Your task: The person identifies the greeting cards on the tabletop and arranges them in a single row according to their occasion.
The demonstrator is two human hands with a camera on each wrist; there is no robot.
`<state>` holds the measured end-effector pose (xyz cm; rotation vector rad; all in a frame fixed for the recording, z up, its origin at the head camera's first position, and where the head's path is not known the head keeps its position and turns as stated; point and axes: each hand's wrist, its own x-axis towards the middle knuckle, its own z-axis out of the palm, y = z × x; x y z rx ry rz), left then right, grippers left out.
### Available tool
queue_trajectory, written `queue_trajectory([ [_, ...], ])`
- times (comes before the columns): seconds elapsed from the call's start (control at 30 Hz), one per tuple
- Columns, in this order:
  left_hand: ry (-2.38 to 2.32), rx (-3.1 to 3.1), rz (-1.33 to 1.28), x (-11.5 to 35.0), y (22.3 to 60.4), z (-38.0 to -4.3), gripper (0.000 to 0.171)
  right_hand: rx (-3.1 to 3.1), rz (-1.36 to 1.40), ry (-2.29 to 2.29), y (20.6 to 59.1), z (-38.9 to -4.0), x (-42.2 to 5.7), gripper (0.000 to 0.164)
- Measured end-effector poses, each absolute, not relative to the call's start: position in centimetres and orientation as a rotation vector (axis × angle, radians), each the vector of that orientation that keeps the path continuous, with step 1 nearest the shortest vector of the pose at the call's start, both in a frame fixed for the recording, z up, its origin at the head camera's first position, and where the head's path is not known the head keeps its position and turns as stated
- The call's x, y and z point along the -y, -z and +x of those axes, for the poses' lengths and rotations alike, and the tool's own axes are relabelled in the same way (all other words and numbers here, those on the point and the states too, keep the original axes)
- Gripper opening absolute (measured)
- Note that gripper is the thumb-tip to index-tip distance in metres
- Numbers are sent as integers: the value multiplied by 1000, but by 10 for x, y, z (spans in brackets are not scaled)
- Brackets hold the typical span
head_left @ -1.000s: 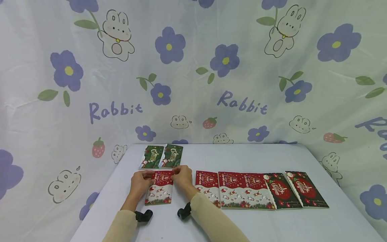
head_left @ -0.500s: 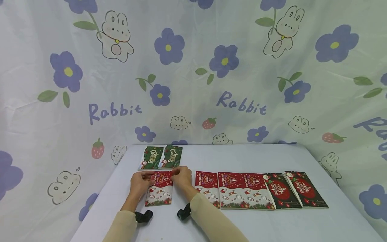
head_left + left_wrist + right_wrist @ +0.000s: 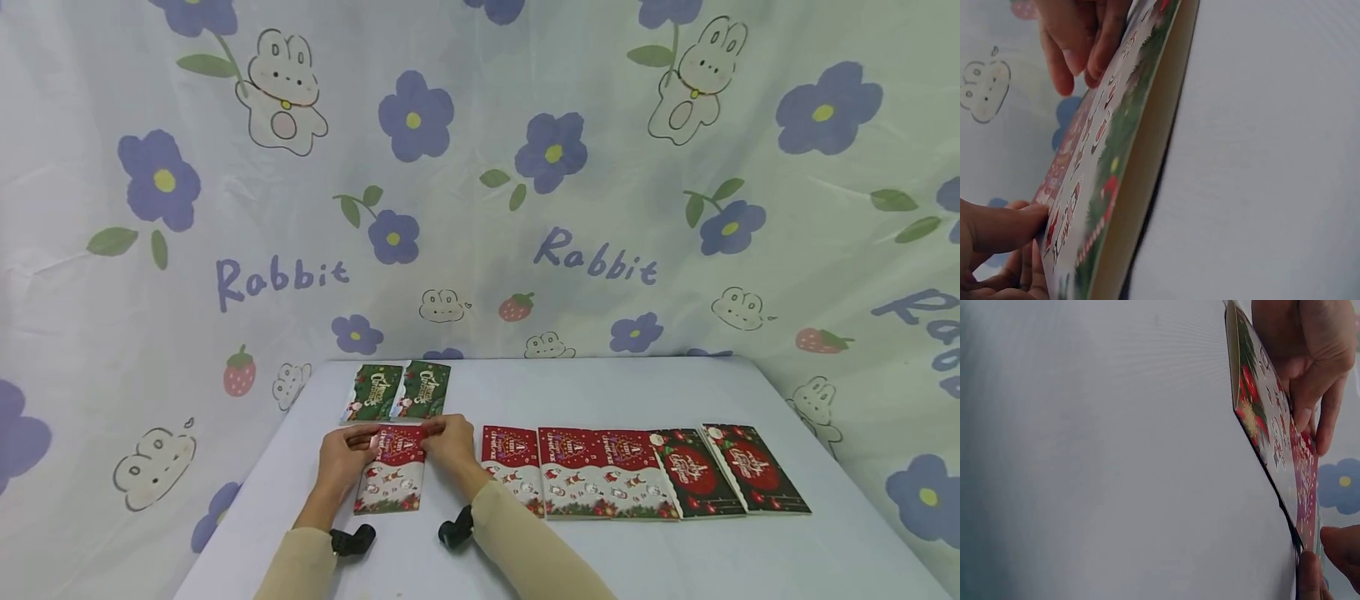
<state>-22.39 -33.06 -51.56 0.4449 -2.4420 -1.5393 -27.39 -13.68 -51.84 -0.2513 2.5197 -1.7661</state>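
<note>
A red and white Christmas booklet (image 3: 389, 479) lies on the table at the left, its red half away from me. My left hand (image 3: 341, 458) grips its left edge, with the thumb (image 3: 1013, 226) on the cover and the fingers curled by the side. At the far right corner, my right hand (image 3: 450, 442) pinches the booklet between thumb and finger. The right wrist view shows the cover tilted, with the right fingertips (image 3: 1309, 572) right at the corner. In the left wrist view a dark line runs under the booklet's pale page edge (image 3: 1141, 187).
Two green Christmas booklets (image 3: 422, 390) lie behind the hands. To the right runs a row of red and white booklets (image 3: 567, 475), then two black and red ones (image 3: 756, 468). The white table (image 3: 525, 558) ends at a patterned curtain (image 3: 480, 208).
The head view has drifted slightly. Both hands keep the same hold on the booklet, which stays almost where it was, perhaps a touch further left.
</note>
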Motion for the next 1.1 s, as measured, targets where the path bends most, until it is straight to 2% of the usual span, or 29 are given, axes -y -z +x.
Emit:
queue_trajectory([
  [0.27, 1581, 2406, 413, 330, 515, -222, 43, -2535, -279, 1753, 521, -275, 139, 21],
  [0.8, 1627, 2423, 422, 329, 517, -224, 37, -2451, -201, 1845, 519, -272, 138, 23],
  [1.1, 1815, 2407, 264, 341, 517, -212, 44, -2334, -159, 2010, 517, -273, 137, 25],
])
